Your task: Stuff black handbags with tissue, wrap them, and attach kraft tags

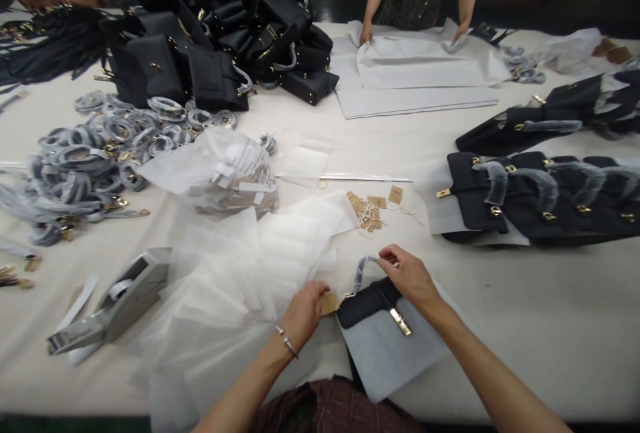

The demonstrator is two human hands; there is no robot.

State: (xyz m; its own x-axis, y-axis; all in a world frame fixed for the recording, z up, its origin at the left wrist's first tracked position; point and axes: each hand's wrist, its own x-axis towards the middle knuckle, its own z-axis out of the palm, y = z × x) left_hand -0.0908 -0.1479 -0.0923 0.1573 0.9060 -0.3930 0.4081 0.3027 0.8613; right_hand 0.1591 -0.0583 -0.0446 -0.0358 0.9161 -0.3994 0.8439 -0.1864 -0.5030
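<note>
A small black handbag (367, 305) lies near the table's front edge, with a gold clasp and a white sheet (387, 346) over its front. My right hand (411, 280) pinches the bag's handle (363, 270), which is wrapped in clear film. At the bag's left side, my left hand (304, 313) has its fingers curled on a brown hang tag (329, 304), whose string runs by the handle's base. More brown tags (367, 212) with white strings lie loose beyond the bag. Thin translucent sheets (235, 293) spread to the left of my left hand.
A tape dispenser (130, 300) and wrapped coiled straps (85, 153) are at left. Black bags (220, 40) are heaped at the back; more stand in a row (530, 200) at right. A plastic bag (220, 170) holds labels. Across the table, a person's hands (367, 33) handle white sheets.
</note>
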